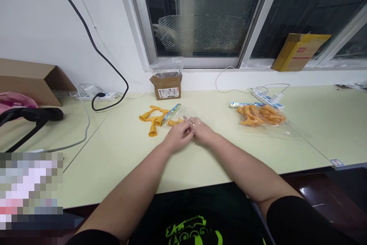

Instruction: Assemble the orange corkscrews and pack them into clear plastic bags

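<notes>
Both hands meet over a clear plastic bag with a shiny, colourful top strip. A yellow piece shows inside or under its film. My left hand is closed at the bag's near side, fingers curled against the other hand. My right hand bends over the bag's right part, its fingers pressed on the film. What lies beneath the fingers is hidden. Just left of the bag are several loose yellow plastic pieces with flared, cup-like ends. A second clear bag, filled with similar orange-yellow pieces, lies to the right.
A small open cardboard box stands against the wall behind the bag. Power strips with cables lie along the back of the pale table. A black cable hangs at the left, near a larger carton. A yellow box leans at the window.
</notes>
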The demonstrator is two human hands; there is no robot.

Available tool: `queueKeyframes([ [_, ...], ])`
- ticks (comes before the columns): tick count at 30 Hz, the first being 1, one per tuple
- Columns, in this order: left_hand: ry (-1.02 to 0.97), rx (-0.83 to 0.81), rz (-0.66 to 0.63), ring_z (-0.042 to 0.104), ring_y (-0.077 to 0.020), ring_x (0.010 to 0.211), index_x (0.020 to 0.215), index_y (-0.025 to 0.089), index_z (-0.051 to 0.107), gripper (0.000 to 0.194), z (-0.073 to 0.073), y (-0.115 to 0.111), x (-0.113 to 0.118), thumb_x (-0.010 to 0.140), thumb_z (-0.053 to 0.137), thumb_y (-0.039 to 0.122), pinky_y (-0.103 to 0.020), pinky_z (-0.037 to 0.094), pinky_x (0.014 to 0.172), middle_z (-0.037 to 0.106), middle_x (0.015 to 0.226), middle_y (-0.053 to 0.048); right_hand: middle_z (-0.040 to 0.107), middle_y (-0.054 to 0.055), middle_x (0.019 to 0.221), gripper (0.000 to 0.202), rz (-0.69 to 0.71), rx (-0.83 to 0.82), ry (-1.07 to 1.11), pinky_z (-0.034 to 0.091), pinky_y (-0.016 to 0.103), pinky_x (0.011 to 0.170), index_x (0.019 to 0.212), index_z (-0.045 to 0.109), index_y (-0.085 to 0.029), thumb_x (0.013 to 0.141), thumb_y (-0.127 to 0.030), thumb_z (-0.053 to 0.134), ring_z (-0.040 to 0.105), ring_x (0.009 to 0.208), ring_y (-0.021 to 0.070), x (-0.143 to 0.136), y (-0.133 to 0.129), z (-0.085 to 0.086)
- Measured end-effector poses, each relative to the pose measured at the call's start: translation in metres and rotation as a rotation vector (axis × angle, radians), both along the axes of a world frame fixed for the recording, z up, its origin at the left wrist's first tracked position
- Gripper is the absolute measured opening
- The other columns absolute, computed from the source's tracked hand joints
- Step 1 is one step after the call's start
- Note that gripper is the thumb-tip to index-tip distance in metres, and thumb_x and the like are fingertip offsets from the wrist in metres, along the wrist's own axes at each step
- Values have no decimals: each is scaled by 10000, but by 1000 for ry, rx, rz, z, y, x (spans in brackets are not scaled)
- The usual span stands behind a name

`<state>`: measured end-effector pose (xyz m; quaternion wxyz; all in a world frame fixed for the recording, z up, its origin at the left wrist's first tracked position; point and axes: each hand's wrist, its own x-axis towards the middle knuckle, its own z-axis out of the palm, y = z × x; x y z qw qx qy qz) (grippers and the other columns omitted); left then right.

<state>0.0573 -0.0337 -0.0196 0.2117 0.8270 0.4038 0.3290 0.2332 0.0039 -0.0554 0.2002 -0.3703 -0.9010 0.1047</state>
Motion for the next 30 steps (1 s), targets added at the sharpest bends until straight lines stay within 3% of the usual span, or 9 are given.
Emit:
queueKeyframes([
  [4,48,-45,-115,485,-164,669,767,213,540,187,1,-9,6,930,553,305,-311,384,647,551,703,-7,622,156,1272,566,-125,52,-70,333,451,1176,1523,509,-165,966,-240,577,517,1236,283,-7,8,7],
  [7,43,-69,-178,474,-158,655,775,206,569,229,0,-13,10,948,559,356,-307,372,632,550,695,-9,653,128,1260,583,-182,-20,-147,418,396,1058,1540,491,-231,967,-273,584,575,1171,280,-11,11,14],
  [10,5,-90,-195,469,-151,641,838,198,608,241,-3,-12,12,963,555,397,-299,370,625,545,694,-4,709,129,1192,625,-271,-116,-180,448,355,930,1542,448,-207,948,-315,606,640,1076,288,-15,10,19],
  [14,-9,-101,-182,500,-160,668,934,194,651,254,-4,-9,10,980,534,416,-306,403,662,577,724,-13,750,134,1068,393,-411,-178,-172,442,366,879,1302,571,-179,938,-323,597,670,989,295,-17,5,25],
  [18,-10,-76,-137,584,-200,804,956,208,663,261,-1,-4,5,987,517,422,-340,472,782,657,855,-53,723,140,1108,286,-348,-113,-179,426,407,962,1151,624,-179,924,-354,623,645,1037,297,-13,1,25],
  [21,18,35,48,615,-248,979,962,222,675,232,1,7,-7,988,494,363,-399,477,943,687,975,-78,686,130,1135,278,-250,-83,-99,424,398,1014,1175,649,-174,1008,-347,509,613,1099,262,-6,-1,18],
  [25,109,136,547,536,-321,1247,1066,252,712,230,0,25,-36,922,533,240,-489,387,1117,656,1194,-103,584,162,1365,478,-163,-127,-17,386,431,1122,1384,597,-188,984,-450,583,514,1304,293,6,-2,9],
  [28,208,41,762,466,-368,1353,1115,265,718,282,-3,36,-56,865,602,206,-568,316,1167,623,1317,-121,453,175,1542,694,-103,-197,32,351,447,1181,1500,484,-180,909,-491,674,409,1441,319,16,-2,8],
  [30,266,-62,801,484,-383,1342,1113,266,718,289,-6,40,-64,843,638,202,-628,269,1179,633,1315,-136,454,141,1545,705,-66,-255,67,414,418,1133,1491,470,-210,865,-419,716,488,1378,290,24,-2,11],
])
